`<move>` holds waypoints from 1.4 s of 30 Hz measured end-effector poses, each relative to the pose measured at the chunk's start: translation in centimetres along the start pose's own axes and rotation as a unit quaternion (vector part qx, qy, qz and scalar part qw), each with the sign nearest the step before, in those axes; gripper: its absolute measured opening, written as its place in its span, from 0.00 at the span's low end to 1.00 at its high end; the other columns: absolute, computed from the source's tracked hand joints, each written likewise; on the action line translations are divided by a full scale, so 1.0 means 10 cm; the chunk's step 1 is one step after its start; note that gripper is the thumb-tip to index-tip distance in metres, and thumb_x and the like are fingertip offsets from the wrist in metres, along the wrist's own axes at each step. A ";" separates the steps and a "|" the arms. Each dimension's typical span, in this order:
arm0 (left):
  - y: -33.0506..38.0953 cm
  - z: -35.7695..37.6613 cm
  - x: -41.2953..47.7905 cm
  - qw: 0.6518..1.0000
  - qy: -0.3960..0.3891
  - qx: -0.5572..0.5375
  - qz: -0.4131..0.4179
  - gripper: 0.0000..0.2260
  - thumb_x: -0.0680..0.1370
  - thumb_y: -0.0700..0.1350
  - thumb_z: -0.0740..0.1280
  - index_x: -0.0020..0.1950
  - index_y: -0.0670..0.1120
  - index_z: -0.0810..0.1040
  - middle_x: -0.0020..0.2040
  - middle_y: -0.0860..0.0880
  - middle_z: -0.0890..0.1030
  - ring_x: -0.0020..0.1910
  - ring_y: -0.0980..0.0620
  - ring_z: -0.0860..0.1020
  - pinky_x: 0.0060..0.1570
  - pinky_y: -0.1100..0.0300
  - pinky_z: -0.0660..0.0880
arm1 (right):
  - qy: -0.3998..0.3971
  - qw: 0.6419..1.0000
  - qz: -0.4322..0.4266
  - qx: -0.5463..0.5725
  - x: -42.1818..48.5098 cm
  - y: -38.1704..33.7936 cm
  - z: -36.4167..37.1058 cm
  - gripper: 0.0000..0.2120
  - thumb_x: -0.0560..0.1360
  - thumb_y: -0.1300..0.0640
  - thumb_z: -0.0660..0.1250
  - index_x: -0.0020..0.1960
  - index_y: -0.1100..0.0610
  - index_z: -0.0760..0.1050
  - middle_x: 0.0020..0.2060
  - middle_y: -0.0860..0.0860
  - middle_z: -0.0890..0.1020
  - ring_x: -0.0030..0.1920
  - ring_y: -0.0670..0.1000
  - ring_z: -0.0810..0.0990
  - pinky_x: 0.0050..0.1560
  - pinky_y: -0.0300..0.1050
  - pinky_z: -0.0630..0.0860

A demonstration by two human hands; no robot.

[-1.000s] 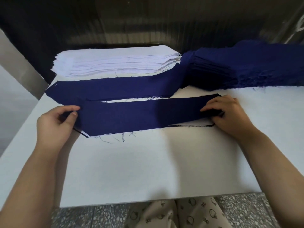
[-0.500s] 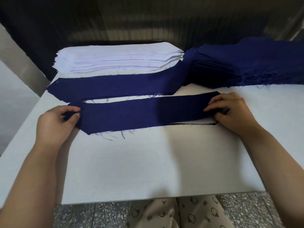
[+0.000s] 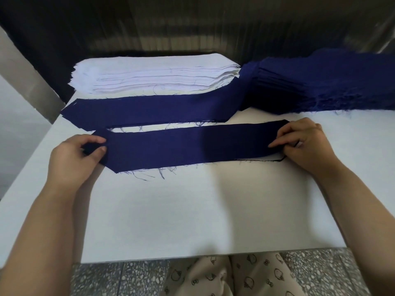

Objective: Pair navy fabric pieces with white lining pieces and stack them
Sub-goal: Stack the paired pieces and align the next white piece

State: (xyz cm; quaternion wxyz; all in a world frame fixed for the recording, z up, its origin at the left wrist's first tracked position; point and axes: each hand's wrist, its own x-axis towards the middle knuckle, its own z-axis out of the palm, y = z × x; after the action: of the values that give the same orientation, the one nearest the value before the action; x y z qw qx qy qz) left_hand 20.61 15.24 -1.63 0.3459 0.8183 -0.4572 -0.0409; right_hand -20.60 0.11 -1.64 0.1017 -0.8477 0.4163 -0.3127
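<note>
White surface (image 3: 192, 210) runs from a dark ribbed wall to its near edge, with a wide bare stretch in front of the work. At the back sit 2 stacks: the white lining stack (image 3: 154, 75) on the left and the navy stack (image 3: 320, 82) on the right, touching. The far navy strip (image 3: 149, 110) lies just before them. The near navy strip (image 3: 192, 150) lies flat, long axis left to right, tapered ends outward. The left hand (image 3: 72, 159) pinches its left tip; the right hand (image 3: 305, 144) curls onto its right end, where a white edge shows beneath.
</note>
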 end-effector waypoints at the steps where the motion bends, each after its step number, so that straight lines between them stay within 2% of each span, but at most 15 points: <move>1: 0.00 0.00 0.00 1.000 -0.001 -0.002 -0.001 0.07 0.76 0.39 0.69 0.54 0.45 0.82 0.51 0.51 0.79 0.38 0.78 0.69 0.41 0.84 0.60 | 0.001 1.000 -0.001 -0.005 0.00 0.00 0.00 0.20 0.61 0.80 0.65 0.40 0.58 0.84 0.38 0.54 0.80 0.46 0.61 0.75 0.53 0.61 0.69; 5: 0.01 0.01 0.00 1.000 0.005 0.006 0.001 0.08 0.76 0.40 0.69 0.55 0.45 0.81 0.55 0.49 0.79 0.40 0.74 0.71 0.42 0.82 0.61 | -0.015 1.000 0.010 0.006 -0.01 0.00 -0.02 0.22 0.62 0.75 0.58 0.40 0.56 0.84 0.38 0.48 0.78 0.48 0.58 0.73 0.58 0.55 0.63; 9: 0.03 -0.02 0.00 0.998 0.043 -0.004 -0.047 0.16 0.75 0.49 0.71 0.61 0.47 0.76 0.57 0.46 0.80 0.46 0.51 0.76 0.56 0.54 0.71 | -0.009 0.995 0.070 0.077 -0.01 -0.03 -0.05 0.21 0.62 0.69 0.55 0.41 0.53 0.82 0.40 0.41 0.77 0.51 0.53 0.71 0.60 0.61 0.65; 11: 0.04 -0.06 0.00 0.993 0.049 0.014 -0.103 0.26 0.69 0.61 0.69 0.61 0.48 0.74 0.56 0.46 0.79 0.56 0.42 0.75 0.60 0.44 0.71 | 0.022 0.993 0.102 0.053 0.00 -0.04 -0.04 0.16 0.66 0.64 0.56 0.43 0.54 0.81 0.43 0.45 0.79 0.53 0.54 0.72 0.60 0.54 0.63; 15: 0.07 -0.08 0.00 0.984 0.018 0.102 -0.147 0.31 0.63 0.69 0.64 0.55 0.48 0.80 0.57 0.43 0.78 0.63 0.37 0.69 0.62 0.43 0.68 | 0.004 0.974 0.209 -0.083 0.03 0.02 0.00 0.14 0.75 0.56 0.64 0.60 0.53 0.76 0.61 0.55 0.75 0.63 0.60 0.64 0.58 0.50 0.57; 19: 0.04 -0.06 0.02 0.984 0.004 0.101 -0.145 0.21 0.70 0.62 0.72 0.53 0.48 0.81 0.57 0.46 0.79 0.63 0.39 0.65 0.61 0.44 0.65 | -0.042 0.954 0.278 -0.102 0.04 0.01 -0.01 0.22 0.74 0.51 0.65 0.68 0.50 0.69 0.66 0.55 0.71 0.66 0.61 0.60 0.62 0.55 0.58; 23: 0.02 0.00 0.03 0.987 -0.013 0.098 -0.125 0.14 0.75 0.56 0.69 0.53 0.46 0.82 0.60 0.45 0.77 0.64 0.40 0.63 0.62 0.45 0.61 | -0.031 0.957 0.279 -0.072 0.05 0.00 -0.02 0.18 0.74 0.53 0.66 0.63 0.48 0.72 0.58 0.55 0.77 0.62 0.62 0.65 0.59 0.54 0.61; 26: 0.06 0.00 0.01 0.992 -0.010 0.049 -0.112 0.11 0.77 0.51 0.68 0.51 0.44 0.81 0.55 0.46 0.78 0.63 0.40 0.66 0.61 0.47 0.63 | -0.023 0.970 0.241 -0.030 0.04 0.03 -0.03 0.16 0.74 0.56 0.66 0.60 0.48 0.75 0.51 0.53 0.78 0.55 0.60 0.72 0.59 0.54 0.67; 29: 0.16 -0.01 -0.03 0.991 0.012 -0.087 -0.098 0.03 0.78 0.48 0.67 0.47 0.53 0.73 0.46 0.48 0.76 0.51 0.44 0.74 0.51 0.52 0.68 | 0.029 0.980 0.190 0.051 0.03 -0.03 -0.04 0.22 0.72 0.66 0.67 0.63 0.50 0.74 0.55 0.51 0.72 0.50 0.43 0.70 0.50 0.25 0.65; 32: 0.19 -0.05 -0.10 0.979 0.024 -0.191 -0.069 0.15 0.76 0.50 0.67 0.46 0.64 0.61 0.41 0.45 0.76 0.44 0.41 0.76 0.48 0.48 0.71 | 0.066 0.987 0.131 0.068 0.03 -0.06 -0.03 0.29 0.69 0.72 0.66 0.65 0.51 0.71 0.63 0.51 0.65 0.57 0.35 0.64 0.51 0.18 0.61; 35: 0.12 -0.11 -0.10 0.979 -0.013 -0.199 -0.030 0.17 0.73 0.53 0.66 0.49 0.72 0.60 0.39 0.36 0.77 0.40 0.35 0.78 0.49 0.40 0.74 | 0.067 0.994 0.076 0.047 0.04 -0.05 -0.02 0.26 0.70 0.75 0.62 0.64 0.56 0.73 0.65 0.45 0.66 0.62 0.30 0.62 0.53 0.18 0.61; 36: 0.08 -0.13 -0.09 0.979 -0.040 -0.198 -0.015 0.18 0.74 0.52 0.67 0.51 0.71 0.62 0.42 0.35 0.78 0.41 0.35 0.78 0.50 0.40 0.75 | 0.059 0.993 0.083 0.064 0.03 -0.06 -0.03 0.24 0.71 0.75 0.60 0.61 0.54 0.76 0.63 0.43 0.70 0.61 0.34 0.67 0.53 0.19 0.63; 38: 0.02 -0.15 -0.06 0.980 -0.102 -0.170 0.032 0.15 0.77 0.46 0.69 0.50 0.67 0.70 0.46 0.50 0.81 0.44 0.48 0.79 0.53 0.53 0.75 | 0.026 0.986 0.130 0.098 0.01 -0.06 -0.02 0.23 0.73 0.73 0.57 0.51 0.47 0.79 0.54 0.43 0.79 0.53 0.45 0.77 0.49 0.21 0.67; 40: 0.01 -0.14 -0.06 0.978 -0.148 -0.137 0.048 0.11 0.78 0.43 0.67 0.44 0.60 0.79 0.45 0.62 0.82 0.44 0.65 0.77 0.48 0.75 0.71 | 0.003 0.982 0.160 0.104 -0.01 -0.05 0.01 0.23 0.74 0.72 0.56 0.47 0.47 0.80 0.49 0.45 0.81 0.47 0.48 0.78 0.44 0.21 0.68; 42: 0.04 -0.13 -0.06 0.980 -0.155 -0.122 0.037 0.09 0.78 0.43 0.67 0.43 0.57 0.82 0.45 0.63 0.82 0.43 0.70 0.77 0.43 0.81 0.67 | 0.010 0.981 0.167 0.096 -0.01 -0.05 0.02 0.20 0.73 0.72 0.57 0.46 0.50 0.80 0.47 0.46 0.80 0.44 0.49 0.77 0.41 0.21 0.68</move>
State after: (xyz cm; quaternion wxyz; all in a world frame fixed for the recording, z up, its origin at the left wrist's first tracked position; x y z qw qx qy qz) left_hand 20.44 16.23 -0.56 0.3691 0.7363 -0.5269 -0.2099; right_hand -20.22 0.45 -1.59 0.2292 -0.7493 0.5207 -0.3388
